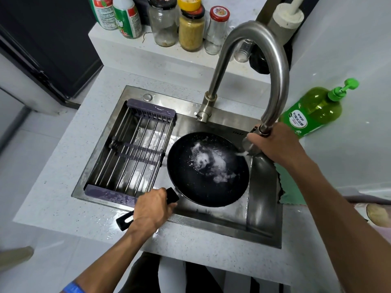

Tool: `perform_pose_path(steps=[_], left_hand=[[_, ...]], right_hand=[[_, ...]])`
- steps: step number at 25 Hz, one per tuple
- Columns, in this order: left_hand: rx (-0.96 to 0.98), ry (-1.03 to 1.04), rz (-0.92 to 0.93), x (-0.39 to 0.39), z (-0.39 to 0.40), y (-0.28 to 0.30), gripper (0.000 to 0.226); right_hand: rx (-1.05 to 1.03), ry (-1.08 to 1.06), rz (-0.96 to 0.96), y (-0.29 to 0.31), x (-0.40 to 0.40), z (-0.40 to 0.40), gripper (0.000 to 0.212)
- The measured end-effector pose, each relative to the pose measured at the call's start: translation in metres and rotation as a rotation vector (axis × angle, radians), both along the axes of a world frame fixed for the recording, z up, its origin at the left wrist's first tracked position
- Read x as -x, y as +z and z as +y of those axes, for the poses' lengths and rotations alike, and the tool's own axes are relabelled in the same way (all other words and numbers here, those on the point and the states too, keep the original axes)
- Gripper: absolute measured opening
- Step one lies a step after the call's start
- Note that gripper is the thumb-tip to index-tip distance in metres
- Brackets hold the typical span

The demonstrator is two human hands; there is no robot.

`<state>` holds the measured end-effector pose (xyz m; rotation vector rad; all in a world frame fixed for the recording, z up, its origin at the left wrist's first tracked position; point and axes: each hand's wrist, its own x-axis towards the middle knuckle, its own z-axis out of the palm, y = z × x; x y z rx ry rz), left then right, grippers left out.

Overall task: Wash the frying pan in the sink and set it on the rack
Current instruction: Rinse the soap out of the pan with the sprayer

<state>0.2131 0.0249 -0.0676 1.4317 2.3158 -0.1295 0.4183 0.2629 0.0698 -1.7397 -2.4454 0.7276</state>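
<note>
A black frying pan point(208, 169) sits in the right half of the steel sink point(262, 210), with foam and water on its inside. My left hand point(152, 208) grips the pan's black handle at the sink's front edge. My right hand point(275, 142) is closed around the spray head of the curved steel faucet point(275, 66), and water streams from it onto the pan's right rim. A metal-bar drying rack point(135, 149) with purple ends lies across the left half of the sink, with nothing on it.
A green dish-soap pump bottle point(313, 111) lies on the counter to the right. Several jars and bottles point(191, 28) stand on the raised ledge behind the sink. A green cloth point(289, 182) lies at the sink's right edge under my right forearm.
</note>
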Motion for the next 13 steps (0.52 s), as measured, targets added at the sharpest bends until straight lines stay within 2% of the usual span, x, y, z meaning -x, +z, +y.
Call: perform_pose_path(steps=[3, 8, 13], left_hand=[[0.024, 0.021, -0.063, 0.002, 0.004, 0.006, 0.046], [0.115, 0.072, -0.361, 0.016, 0.009, 0.008, 0.047], [0.2, -0.055, -0.324, 0.019, 0.014, 0.0, 0.058]], right_hand=[[0.035, -0.005, -0.011, 0.004, -0.001, -0.007, 0.035], [0.087, -0.005, 0.01, 0.007, -0.002, -0.005, 0.038], [0.111, -0.04, 0.099, 0.0, 0.001, -0.002, 0.038]])
